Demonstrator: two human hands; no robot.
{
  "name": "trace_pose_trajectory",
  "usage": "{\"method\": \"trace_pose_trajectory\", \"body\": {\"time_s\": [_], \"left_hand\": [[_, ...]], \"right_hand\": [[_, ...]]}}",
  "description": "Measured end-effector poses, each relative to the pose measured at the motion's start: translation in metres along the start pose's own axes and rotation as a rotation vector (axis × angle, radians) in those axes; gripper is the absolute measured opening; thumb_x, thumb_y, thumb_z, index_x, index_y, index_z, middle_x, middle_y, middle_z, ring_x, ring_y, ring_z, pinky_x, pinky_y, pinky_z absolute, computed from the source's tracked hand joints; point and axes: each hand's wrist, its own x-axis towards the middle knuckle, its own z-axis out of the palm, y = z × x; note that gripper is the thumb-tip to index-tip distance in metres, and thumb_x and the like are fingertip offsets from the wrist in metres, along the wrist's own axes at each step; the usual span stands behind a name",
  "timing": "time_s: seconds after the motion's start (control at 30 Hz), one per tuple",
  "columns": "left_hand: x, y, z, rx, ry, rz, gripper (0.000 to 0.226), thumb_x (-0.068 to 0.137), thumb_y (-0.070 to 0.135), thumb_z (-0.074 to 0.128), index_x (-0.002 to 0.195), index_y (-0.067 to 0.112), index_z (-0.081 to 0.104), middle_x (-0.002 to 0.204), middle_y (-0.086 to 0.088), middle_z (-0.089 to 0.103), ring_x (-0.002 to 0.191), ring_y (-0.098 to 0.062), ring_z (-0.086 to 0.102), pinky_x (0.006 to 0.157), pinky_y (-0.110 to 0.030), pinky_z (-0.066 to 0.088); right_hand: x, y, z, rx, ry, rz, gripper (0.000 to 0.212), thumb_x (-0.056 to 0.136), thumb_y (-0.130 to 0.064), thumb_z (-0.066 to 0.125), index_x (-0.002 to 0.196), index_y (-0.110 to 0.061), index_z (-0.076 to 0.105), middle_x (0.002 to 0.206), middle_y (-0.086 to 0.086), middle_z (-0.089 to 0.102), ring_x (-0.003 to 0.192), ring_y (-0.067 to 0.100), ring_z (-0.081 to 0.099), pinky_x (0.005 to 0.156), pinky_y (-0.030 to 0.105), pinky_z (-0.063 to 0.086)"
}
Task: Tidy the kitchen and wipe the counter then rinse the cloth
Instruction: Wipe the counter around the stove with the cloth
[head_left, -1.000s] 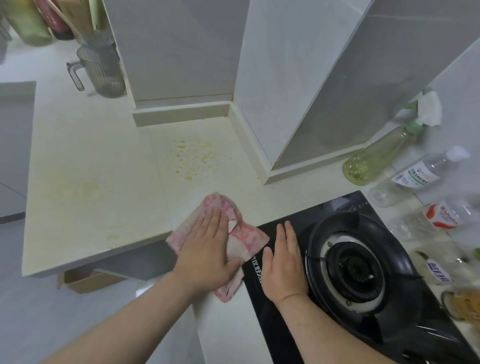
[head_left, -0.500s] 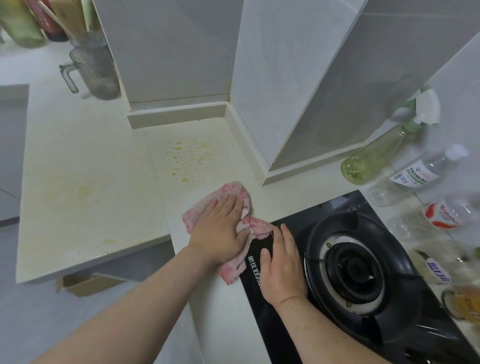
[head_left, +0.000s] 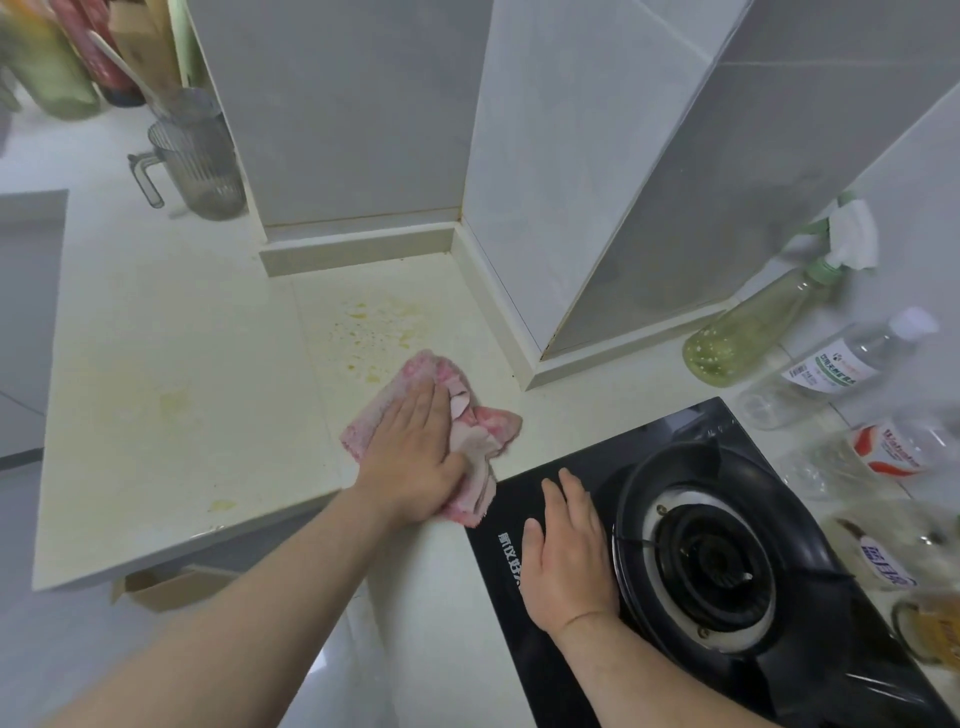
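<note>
The pale cream surface (head_left: 156, 415) bears a speckle of yellow stains (head_left: 374, 327) just at 12 o'clock of a crumpled pink cloth (head_left: 415, 371), which lies near the middle. A fainter yellow patch (head_left: 174, 402) sits at 9 o'clock of the cloth. A black glass hob (head_left: 649, 436) is set at 5 o'clock, a grey ribbed jug (head_left: 200, 166) stands at 11 o'clock, and a spray bottle (head_left: 743, 332) stands with a clear bottle (head_left: 831, 364) just beside it at 3 o'clock.

left hand (head_left: 415, 457) flat on pink cloth (head_left: 436, 410); counter (head_left: 182, 389) stained | right hand (head_left: 569, 556) flat on stove (head_left: 675, 457)
</note>
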Motion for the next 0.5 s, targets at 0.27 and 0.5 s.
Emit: {"method": "trace_pose_trajectory", "body": {"time_s": [0.27,0.5], "left_hand": [[0.000,-0.012,-0.002,0.084,-0.074,0.137,0.101,0.075,0.075,0.006,0.156,0.017,-0.006,0.164,-0.003,-0.007,0.151,-0.015,-0.008,0.120,-0.030,-0.007],[0.060,0.031,0.001,0.082,-0.056,0.114,0.090,0.094,0.063,0.034,0.155,0.009,-0.004,0.164,-0.009,-0.007,0.151,-0.020,-0.008,0.119,-0.032,-0.011]], "right_hand": [[0.002,0.000,0.004,-0.039,0.031,-0.015,0.062,0.098,-0.041,0.014,0.154,-0.015,0.027,0.164,-0.001,0.009,0.151,0.015,0.007,0.119,0.025,-0.002],[0.003,0.002,0.006,-0.039,0.048,-0.024,0.080,0.085,-0.047,0.002,0.152,-0.015,0.032,0.163,0.000,0.015,0.150,0.016,0.011,0.118,0.024,-0.001]]}}
